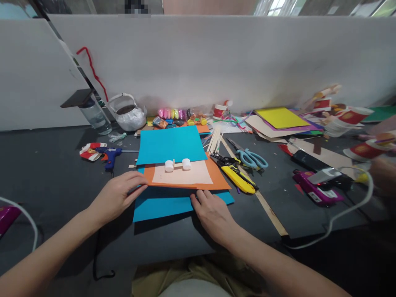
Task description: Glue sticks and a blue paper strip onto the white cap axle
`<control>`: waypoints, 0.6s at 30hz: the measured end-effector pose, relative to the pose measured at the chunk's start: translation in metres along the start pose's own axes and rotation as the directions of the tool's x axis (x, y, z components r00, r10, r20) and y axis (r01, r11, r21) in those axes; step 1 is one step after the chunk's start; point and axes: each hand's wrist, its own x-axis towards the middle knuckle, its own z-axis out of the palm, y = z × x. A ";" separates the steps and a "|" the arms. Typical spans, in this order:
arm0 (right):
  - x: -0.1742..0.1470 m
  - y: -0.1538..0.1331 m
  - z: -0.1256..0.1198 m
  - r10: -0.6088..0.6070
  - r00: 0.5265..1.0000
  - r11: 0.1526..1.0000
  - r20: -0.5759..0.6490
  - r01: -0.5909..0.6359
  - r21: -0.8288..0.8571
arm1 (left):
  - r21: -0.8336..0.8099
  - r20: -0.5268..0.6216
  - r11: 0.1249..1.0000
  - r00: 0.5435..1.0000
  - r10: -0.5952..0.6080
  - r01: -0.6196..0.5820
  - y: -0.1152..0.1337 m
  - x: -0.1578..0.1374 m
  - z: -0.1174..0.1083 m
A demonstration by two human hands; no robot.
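My left hand (pixel 123 189) pinches the left edge of an orange sheet (pixel 221 179), whose front edge is raised. Under it lies a lower blue sheet (pixel 163 209). My right hand (pixel 213 212) has its fingers bent over this blue sheet, right by the orange sheet's front edge; the undersides of the fingertips are hidden. A pale pink sheet (pixel 198 176) rests on the orange one. On it stand two white cylinders (pixel 186 164) joined by a thin stick. Another blue sheet (pixel 170 144) covers the back part of the stack.
To the right lie a yellow utility knife (pixel 238 180), blue-handled scissors (pixel 252 159), pliers (pixel 224 158) and wooden sticks (pixel 214 142). A blue glue gun (pixel 111 156) is at left. A silver kettle-shaped pot (pixel 130 117) stands behind. A purple device (pixel 315 192) with cable lies at right, near a blurred hand.
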 end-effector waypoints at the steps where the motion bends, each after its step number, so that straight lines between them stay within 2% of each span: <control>1: 0.000 -0.001 0.000 0.004 1.000 1.000 0.007 -0.004 0.001 | 0.007 0.010 1.000 1.000 0.010 -0.010 0.001 -0.002 0.002; 13: -0.013 -0.005 -0.001 0.044 0.999 0.999 0.023 -0.044 -0.017 | 0.012 -0.018 0.997 0.997 0.072 -0.072 0.009 -0.004 0.007; 18: -0.005 -0.006 0.000 0.081 0.996 0.997 0.023 -0.081 -0.008 | 0.042 -0.004 0.995 0.996 0.091 -0.091 0.009 -0.005 0.007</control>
